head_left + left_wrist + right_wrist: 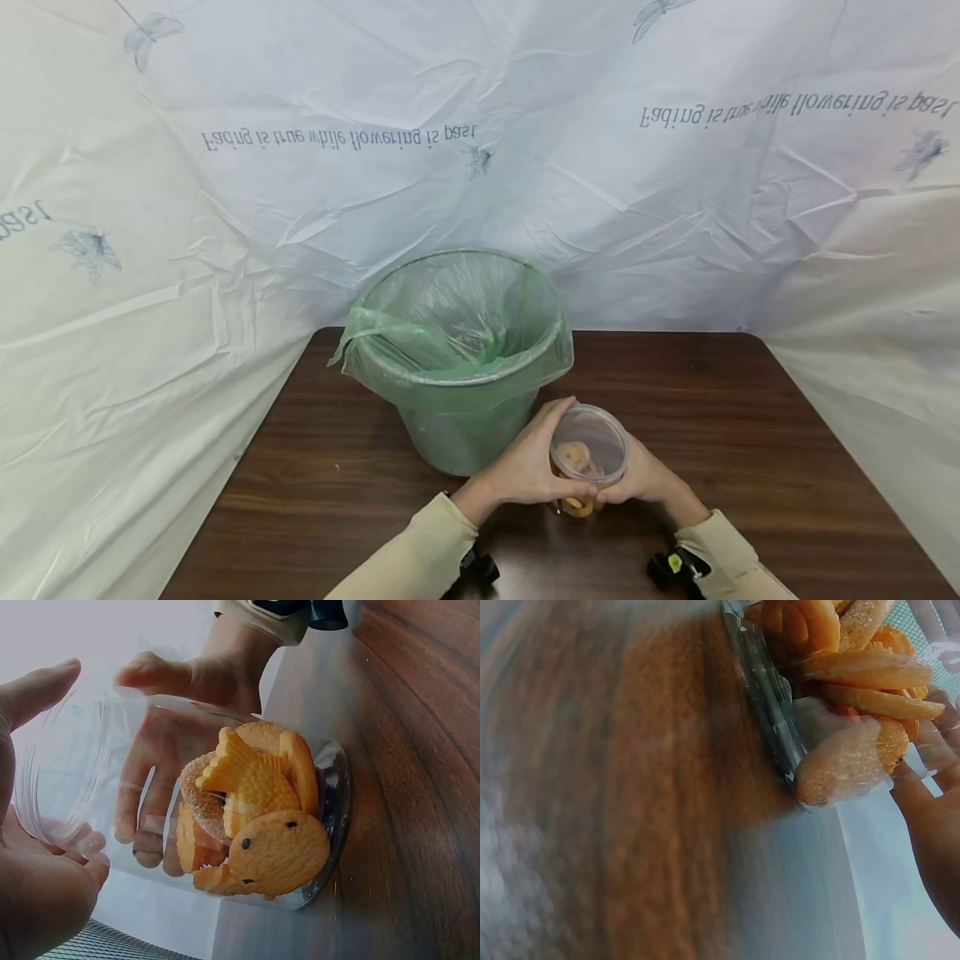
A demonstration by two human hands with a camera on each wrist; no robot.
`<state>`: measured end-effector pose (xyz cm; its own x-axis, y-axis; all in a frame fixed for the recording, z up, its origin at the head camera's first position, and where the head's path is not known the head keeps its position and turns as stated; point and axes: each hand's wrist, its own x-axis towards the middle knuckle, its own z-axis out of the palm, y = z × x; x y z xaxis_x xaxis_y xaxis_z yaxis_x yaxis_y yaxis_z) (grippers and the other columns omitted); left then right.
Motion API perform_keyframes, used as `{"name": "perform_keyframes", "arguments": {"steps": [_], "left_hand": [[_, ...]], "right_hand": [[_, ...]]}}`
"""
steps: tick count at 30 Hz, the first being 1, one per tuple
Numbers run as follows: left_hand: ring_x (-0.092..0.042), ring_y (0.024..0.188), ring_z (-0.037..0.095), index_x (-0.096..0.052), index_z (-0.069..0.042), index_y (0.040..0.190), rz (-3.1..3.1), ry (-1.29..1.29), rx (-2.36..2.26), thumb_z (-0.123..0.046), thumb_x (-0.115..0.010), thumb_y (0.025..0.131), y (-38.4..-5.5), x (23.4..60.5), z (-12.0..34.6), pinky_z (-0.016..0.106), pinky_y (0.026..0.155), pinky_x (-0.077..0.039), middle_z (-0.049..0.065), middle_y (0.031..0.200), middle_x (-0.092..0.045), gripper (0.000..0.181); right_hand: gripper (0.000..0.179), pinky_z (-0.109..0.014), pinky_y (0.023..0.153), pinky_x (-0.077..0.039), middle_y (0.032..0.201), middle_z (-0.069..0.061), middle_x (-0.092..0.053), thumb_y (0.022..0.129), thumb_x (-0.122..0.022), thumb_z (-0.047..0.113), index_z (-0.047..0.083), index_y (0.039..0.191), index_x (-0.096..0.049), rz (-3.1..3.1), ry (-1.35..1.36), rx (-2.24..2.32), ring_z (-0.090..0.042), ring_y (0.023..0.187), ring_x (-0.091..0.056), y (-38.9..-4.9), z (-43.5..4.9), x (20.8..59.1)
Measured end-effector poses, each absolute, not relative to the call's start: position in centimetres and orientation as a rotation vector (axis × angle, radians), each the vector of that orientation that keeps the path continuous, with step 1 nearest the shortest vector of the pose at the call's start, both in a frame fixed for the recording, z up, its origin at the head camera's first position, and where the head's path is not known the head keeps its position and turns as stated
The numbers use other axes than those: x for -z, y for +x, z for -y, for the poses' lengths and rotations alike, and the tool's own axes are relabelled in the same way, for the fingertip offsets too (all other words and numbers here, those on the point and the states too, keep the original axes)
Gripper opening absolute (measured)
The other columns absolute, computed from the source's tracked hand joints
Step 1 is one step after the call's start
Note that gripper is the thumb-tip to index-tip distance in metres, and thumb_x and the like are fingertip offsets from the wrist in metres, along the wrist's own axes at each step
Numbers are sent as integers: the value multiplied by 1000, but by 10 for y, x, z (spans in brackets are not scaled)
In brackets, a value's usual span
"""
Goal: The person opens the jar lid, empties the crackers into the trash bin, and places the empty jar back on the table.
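Note:
Between both hands stands a clear plastic jar (603,433), its round mouth open and no lid on it. My left hand (525,467) grips it near the rim from the left, thumb across the near side. From the right, my right hand (641,479) holds it; the left wrist view shows those fingers spread along the wall behind. Several biscuits lie in the bottom, among them a fish-shaped biscuit (251,784) and a round biscuit (281,851) with dark spots. A sugar-coated biscuit (844,765) shows against the wall in the right wrist view.
A mesh waste bin (465,437) lined with a green plastic bag (450,387) stands behind and left of the jar, close to the left hand. Everything rests on a dark wooden table (697,400). A white printed sheet (480,183) hangs around the back and sides.

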<state>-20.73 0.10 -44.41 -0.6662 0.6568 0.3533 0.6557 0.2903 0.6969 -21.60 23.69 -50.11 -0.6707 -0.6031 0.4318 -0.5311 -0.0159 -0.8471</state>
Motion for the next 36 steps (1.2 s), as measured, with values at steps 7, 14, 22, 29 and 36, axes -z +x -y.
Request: {"name": "perform_keyframes", "arguments": {"steps": [7, 14, 22, 29, 36], "left_hand": [[-39, 136, 20, -14, -13, 156, -2496, 1302, -1396, -35, -85, 74, -210, 445, -3, 34, 108, -39, 6, 154, -29, 111], [-41, 135, 18, -14, -18, 156, -2469, 1256, -1438, -34, -85, 74, -210, 446, -4, 35, 106, -41, 3, 155, -29, 109], [-44, 132, 17, -20, -15, 155, -2508, 1250, -1476, -35, -84, 73, -206, 449, -7, 33, 105, -42, 3, 152, -34, 106], [-44, 133, 17, -22, -17, 155, -2521, 1214, -1518, -36, -86, 72, -205, 450, -8, 34, 105, -42, 2, 152, -36, 106], [-46, 131, 18, -23, -19, 155, -2516, 1171, -1555, -34, -86, 71, -204, 451, -9, 35, 104, -43, 2, 150, -38, 106]], "right_hand": [[111, -29, 99, -46, 141, -25, -43, 67, -89, 14, -3, 151, -19, -2178, -1272, 1802, -21, 124, -52, -218, -238, 502], [112, -30, 98, -46, 141, -21, -44, 64, -89, 8, 0, 152, -20, -2184, -1244, 1796, -20, 122, -52, -218, -238, 502], [109, -29, 98, -46, 137, -23, -46, 61, -89, 5, 0, 150, -25, -2217, -1224, 1807, -18, 121, -52, -216, -239, 506], [110, -28, 98, -46, 135, -28, -46, 61, -89, 5, -1, 150, -24, -2223, -1227, 1813, -19, 121, -53, -216, -239, 505], [110, -28, 99, -46, 136, -31, -45, 63, -89, 8, -2, 150, -23, -2220, -1241, 1815, -23, 121, -53, -217, -238, 506]]}}
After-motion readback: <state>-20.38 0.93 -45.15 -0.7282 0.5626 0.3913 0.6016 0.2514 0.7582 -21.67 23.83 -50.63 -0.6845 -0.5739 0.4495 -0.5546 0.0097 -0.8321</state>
